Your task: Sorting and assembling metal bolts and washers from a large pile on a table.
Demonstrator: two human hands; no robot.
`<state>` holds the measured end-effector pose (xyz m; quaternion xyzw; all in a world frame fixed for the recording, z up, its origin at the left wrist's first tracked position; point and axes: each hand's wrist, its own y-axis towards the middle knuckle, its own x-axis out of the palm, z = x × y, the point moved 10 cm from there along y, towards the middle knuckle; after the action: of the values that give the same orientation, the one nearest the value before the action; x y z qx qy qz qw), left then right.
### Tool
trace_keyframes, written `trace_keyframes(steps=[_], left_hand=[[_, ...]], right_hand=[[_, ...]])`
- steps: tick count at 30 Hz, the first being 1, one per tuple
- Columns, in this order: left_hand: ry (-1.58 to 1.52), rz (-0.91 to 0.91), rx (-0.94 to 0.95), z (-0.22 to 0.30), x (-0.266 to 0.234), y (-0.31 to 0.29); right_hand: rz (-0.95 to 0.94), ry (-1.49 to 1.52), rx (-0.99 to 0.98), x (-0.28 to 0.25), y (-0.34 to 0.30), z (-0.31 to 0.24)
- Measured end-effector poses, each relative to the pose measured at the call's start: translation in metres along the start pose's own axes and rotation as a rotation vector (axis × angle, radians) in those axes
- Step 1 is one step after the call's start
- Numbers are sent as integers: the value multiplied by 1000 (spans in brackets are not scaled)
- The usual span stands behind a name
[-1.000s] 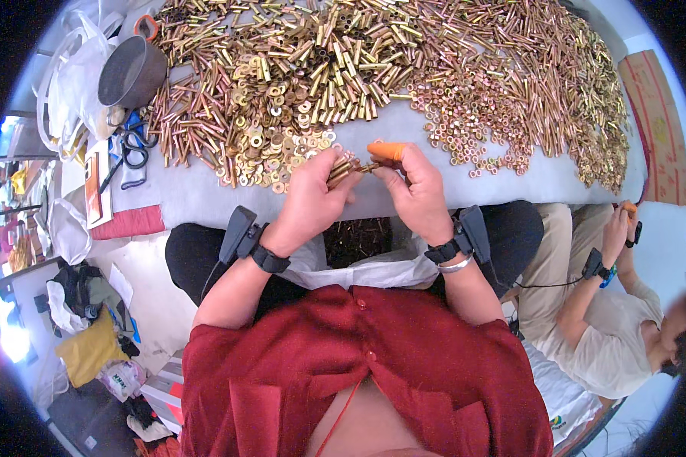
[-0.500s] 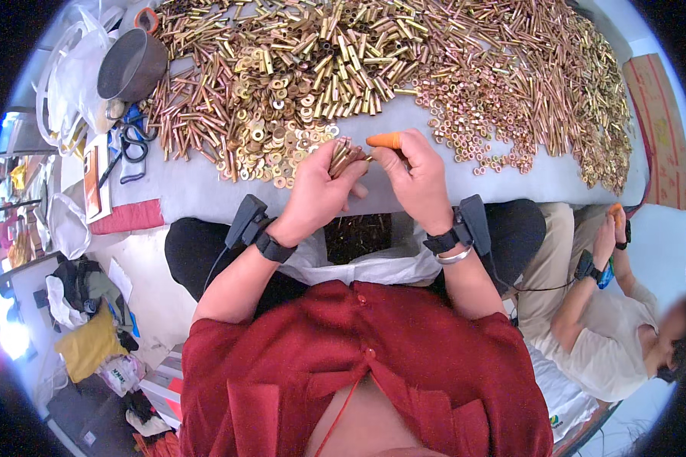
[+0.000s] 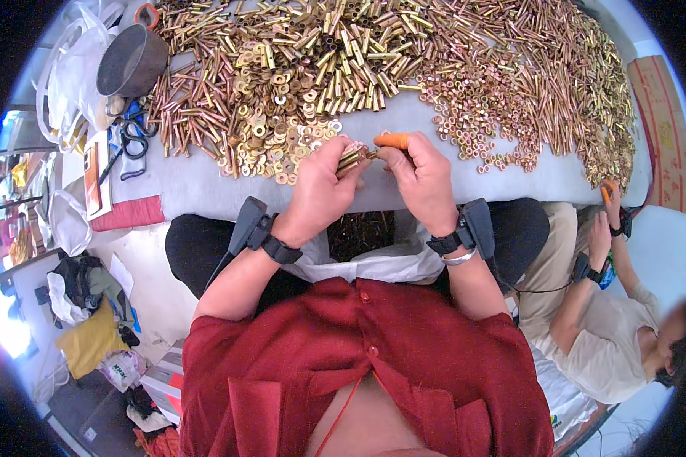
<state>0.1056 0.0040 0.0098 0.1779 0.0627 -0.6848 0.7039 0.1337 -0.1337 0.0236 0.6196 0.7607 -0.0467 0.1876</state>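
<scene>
My left hand (image 3: 316, 186) is closed around a small bundle of brass-coloured threaded bolts (image 3: 351, 161), their ends pointing toward my other hand. At those ends, my right hand (image 3: 423, 186) pinches thumb against fingers; the small piece between them is too hidden to name. An orange finger cover (image 3: 392, 141) sits on one finger of that hand. Just beyond my hands lie loose flat washers (image 3: 282, 141), a heap of metal sleeves (image 3: 351, 68) and small nuts (image 3: 488, 137).
Long bolts (image 3: 194, 99) spread over the grey table (image 3: 381, 129). At the left are a dark pot (image 3: 132, 62), black-handled scissors (image 3: 135, 141) and plastic bags (image 3: 76, 68). An open white sack (image 3: 351, 272) sits between my knees. A co-worker (image 3: 610, 335) sits at the right.
My right hand has moved slightly right and down, its fingertips now at the bolt ends. The left hand keeps its bundle. The co-worker's one hand has reached up toward the table.
</scene>
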Motion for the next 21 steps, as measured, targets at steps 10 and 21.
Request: trace_keyframes(steps=[10,21], left_hand=[[-392,-46,-432,-31,11,-5],[-420,-65,-464,-40,13,-5]], right_hand=[[16,-298,-249,2,17,-20],[-41,20,-9,9,17,7]])
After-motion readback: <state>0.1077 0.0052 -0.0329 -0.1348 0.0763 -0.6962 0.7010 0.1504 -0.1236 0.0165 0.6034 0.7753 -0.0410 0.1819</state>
